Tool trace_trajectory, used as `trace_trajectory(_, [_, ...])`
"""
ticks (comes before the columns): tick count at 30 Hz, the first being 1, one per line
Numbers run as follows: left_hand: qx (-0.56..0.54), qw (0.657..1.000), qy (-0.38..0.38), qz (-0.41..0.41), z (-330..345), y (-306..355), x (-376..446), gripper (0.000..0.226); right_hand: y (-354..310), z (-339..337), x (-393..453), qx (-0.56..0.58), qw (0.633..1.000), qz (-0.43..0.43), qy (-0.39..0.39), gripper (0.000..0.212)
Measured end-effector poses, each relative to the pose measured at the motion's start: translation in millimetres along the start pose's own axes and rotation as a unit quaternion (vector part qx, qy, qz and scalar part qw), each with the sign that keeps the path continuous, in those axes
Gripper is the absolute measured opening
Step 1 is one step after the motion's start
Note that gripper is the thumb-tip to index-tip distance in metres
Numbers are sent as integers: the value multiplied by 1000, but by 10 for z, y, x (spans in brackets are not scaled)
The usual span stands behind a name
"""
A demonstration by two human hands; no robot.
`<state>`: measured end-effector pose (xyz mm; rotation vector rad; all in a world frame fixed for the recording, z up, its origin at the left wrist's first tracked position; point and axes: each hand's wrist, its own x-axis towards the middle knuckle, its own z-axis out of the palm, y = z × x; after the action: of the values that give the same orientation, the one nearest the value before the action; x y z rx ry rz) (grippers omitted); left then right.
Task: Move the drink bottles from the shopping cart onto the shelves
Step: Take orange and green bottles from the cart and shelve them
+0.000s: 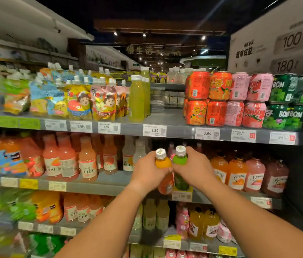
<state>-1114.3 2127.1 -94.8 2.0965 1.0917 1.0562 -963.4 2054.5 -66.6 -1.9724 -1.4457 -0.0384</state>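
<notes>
Two bare forearms reach up and forward from the bottom edge toward a stocked supermarket shelf unit. The left hand (147, 174) has its fingers wrapped round an orange juice bottle (164, 171), and the right hand (193, 169) grips a green juice bottle (180, 169) in the same way. Both bottles stand upright with pale screw caps on top, held side by side and touching or very nearly so, level with the second shelf from the top and just in front of its edge. The shopping cart does not show.

Beyond the hands, that middle shelf (94, 187) carries rows of pink and orange juice bottles (87, 162) to the left and round-bellied orange and pink bottles (254, 174) to the right, with yellow and white price tags along its front rail. The shelf below it holds more bottles in orange, pale yellow and pink, though the left part is blurred.

Above, the top shelf (174, 118) bears spouted drink pouches (80, 101) with cartoon figures on the left, a row of yellow-green juice bottles (136, 99) near the middle, and cans stacked two high on the right: orange cans (209, 98), pink cans (247, 99) and green cans (292, 101). A price tag (154, 130) reading 2.59 sits under the yellow-green bottles.

Farther back, a dark aisle with ceiling spotlights and an illuminated sign (152, 50) in Chinese characters runs into the distance.
</notes>
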Motion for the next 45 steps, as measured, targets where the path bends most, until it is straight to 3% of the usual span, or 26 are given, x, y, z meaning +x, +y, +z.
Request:
trace_trajectory(4, [6,999,38,-14,-914,-460,-425,33,-861,405,-299,23,999,-38,-26,49])
trace_trajectory(10, [74,987,109,-95,-2447,-1360,-1227,46,-2386,1370,-815,67,985,-124,-98,39])
trace_trajectory(17, [120,950,199,-207,-4185,-2310,-2163,41,-4165,2511,-1346,157,940,-240,-187,55])
trace_trajectory(23, [160,907,277,-274,-5420,-3024,-2775,38,-5621,3476,-1640,181,897,-315,-251,40])
trace_trajectory(30, [213,851,330,-347,-6713,-3838,-2962,41,-7138,4535,-1699,203,840,-395,-311,46])
trace_trajectory(33, [219,827,366,-367,-7242,-4180,-2957,37,-7752,4905,-1632,223,811,-420,-342,25])
trace_trajectory(36, [217,804,403,-380,-7786,-4597,-2958,31,-8396,5334,-1592,227,797,-439,-347,29])
trace_trajectory(41, [210,797,414,-386,-8576,-5421,-2957,39,-9331,6144,-1677,248,777,-460,-352,23])
trace_trajectory(45, [178,806,406,-392,-9243,-6225,-2939,34,-10034,6837,-1706,255,783,-432,-369,25])
